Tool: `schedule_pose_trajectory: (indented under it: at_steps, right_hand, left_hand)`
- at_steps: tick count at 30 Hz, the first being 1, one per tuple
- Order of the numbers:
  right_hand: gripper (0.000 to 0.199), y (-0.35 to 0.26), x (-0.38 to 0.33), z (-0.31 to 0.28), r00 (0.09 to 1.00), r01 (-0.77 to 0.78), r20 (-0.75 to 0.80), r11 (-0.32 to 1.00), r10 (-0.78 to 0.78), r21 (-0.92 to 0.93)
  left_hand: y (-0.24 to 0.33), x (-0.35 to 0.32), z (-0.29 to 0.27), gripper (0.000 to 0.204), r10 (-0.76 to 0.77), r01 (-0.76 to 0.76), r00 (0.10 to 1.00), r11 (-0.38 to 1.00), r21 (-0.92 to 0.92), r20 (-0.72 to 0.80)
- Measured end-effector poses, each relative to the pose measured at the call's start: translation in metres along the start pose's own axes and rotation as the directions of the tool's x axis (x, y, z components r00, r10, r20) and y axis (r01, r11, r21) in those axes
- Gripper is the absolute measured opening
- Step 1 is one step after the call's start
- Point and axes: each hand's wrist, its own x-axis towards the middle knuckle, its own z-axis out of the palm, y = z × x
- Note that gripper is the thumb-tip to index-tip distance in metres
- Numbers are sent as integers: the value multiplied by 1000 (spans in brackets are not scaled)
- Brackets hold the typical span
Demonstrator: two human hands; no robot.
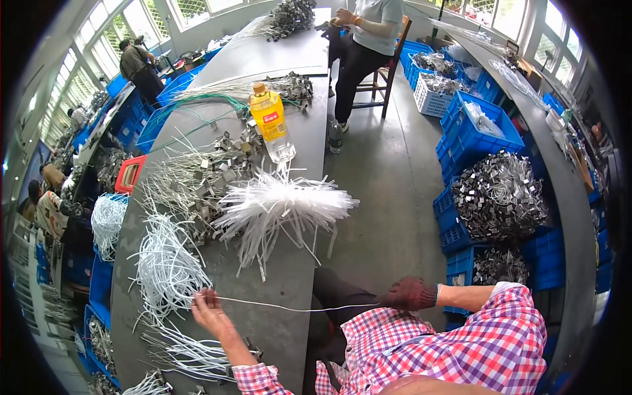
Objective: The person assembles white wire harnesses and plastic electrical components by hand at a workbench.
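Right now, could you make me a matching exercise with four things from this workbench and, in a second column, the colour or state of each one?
Things:
1. bottle
2. right hand
3. crates
4. wire

Colour or state:
A. blue
B. stretched between the two hands
C. yellow, upright
D. in a dark red glove

Pairs: 1-C, 2-D, 3-A, 4-B. The bare left hand pinches the other end of the wire.

Grey worktop (289,289), white wire (296,307), white cable bundle (168,266), dark red knitted glove (409,293), sleeves checked in red, white and purple (487,342), yellow bottle (268,117) capped in orange, blue crates (471,135), silver metal clips (500,197)
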Motion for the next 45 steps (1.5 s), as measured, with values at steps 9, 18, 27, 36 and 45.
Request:
schedule_pose_trajectory:
  at_steps: [9,18,27,36,45]
  right_hand:
    - [46,-5,-6,-8,1000,27,-14,999,-27,-29]
    - [37,-30,4,-11,998,27,-51,994,-21,106]
    - [30,-43,21,-37,856,310,-510,876,-88,369]
    - [27,-68,33,-52,961,85,-273,982,-36,169]
    - [21,-80,58,-47,933,237,-318,951,-167,197]
  left_hand:
    - [32,4,-18,17,-6,8,998,999,36,-60]
    - [19,-59,7,4,-380,362,904,924,123,194]
    - [40,-134,73,10,-459,345,812,875,338,359]
    - [37,-147,46,14,-518,511,813,854,101,265]
    - [25,-189,56,9,-568,449,673,823,348,473]
